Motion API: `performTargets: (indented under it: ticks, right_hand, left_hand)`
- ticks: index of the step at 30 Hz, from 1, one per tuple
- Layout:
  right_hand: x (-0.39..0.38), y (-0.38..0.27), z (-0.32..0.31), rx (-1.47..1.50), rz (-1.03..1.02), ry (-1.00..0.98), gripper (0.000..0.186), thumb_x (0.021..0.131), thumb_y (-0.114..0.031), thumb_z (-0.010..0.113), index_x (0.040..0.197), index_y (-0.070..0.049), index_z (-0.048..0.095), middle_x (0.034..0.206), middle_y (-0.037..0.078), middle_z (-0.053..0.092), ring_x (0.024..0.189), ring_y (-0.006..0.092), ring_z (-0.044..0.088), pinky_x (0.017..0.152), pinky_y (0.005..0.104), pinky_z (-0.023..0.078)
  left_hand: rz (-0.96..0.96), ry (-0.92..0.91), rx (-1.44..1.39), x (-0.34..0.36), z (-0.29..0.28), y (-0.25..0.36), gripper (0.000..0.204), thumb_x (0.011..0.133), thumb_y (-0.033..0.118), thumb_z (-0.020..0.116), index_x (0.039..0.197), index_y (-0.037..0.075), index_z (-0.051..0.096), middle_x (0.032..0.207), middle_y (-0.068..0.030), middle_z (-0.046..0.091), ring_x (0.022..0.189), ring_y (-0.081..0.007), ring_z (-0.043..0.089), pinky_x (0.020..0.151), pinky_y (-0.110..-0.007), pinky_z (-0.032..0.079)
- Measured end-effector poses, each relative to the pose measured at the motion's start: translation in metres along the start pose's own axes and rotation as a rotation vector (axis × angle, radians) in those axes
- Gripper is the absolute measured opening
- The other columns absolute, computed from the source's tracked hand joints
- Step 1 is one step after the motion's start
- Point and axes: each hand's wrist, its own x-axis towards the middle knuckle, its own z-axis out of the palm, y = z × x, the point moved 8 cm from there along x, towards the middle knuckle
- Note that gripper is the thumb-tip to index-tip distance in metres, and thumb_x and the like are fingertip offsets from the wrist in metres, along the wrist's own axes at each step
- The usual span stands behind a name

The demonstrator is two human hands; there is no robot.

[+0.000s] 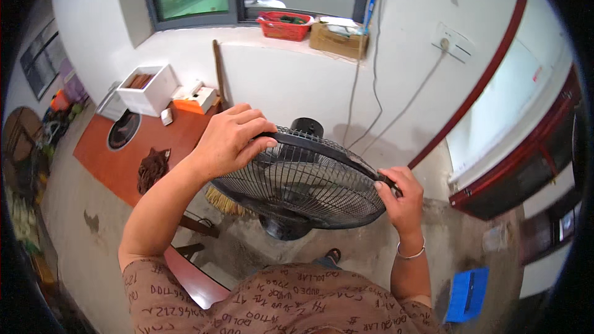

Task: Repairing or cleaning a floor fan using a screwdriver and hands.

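Wire and plastic, wood and straw.
The fan grille (322, 193) looks like thin metal wire, the fan rim (309, 142) like smooth plastic — while the tabletop (180, 131) is smooth, low-sheen wood, the broom (224, 203) rough straw, the rag (151, 170) matt cloth, the carton (334, 43) matt cardboard, the bracelet (411, 256) — shiny metal.

It looks like a home, with a table (102, 142) left of the fingers (244, 127), a broom (223, 203) below them and a basket (281, 29) on the sill (210, 38) beyond.

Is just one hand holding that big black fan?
No, the left hand and right hand both grip the rim of the black electric fan.
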Motion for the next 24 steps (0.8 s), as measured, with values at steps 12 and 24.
performTargets:
  ticks: [12, 24]
  right_hand:
    - [-0.009, -0.032, 0.02, 0.049, -0.002, -0.083, 0.024, 0.073, -0.007, 0.075, 0.096, -0.003, 0.069, 0.086, 0.01, 0.064, 0.08, 0.0236, 0.064, 0.071, 0.0316, 0.05]
    - [-0.003, -0.026, 0.016, 0.083, 0.008, -0.072, 0.021, 0.075, -0.004, 0.07, 0.095, 0.001, 0.067, 0.087, 0.01, 0.062, 0.079, 0.0209, 0.06, 0.07, 0.03, 0.048]
  left_hand:
    - [-0.053, 0.04, -0.327, -0.007, 0.003, -0.016, 0.021, 0.08, 0.015, 0.072, 0.098, 0.006, 0.068, 0.088, -0.0077, 0.059, 0.086, -0.0269, 0.055, 0.075, -0.037, 0.045]
    - [-0.012, -0.073, -0.381, 0.0, 0.004, -0.003, 0.025, 0.08, 0.011, 0.071, 0.103, 0.003, 0.069, 0.089, -0.0099, 0.06, 0.087, -0.0279, 0.057, 0.079, -0.037, 0.045]
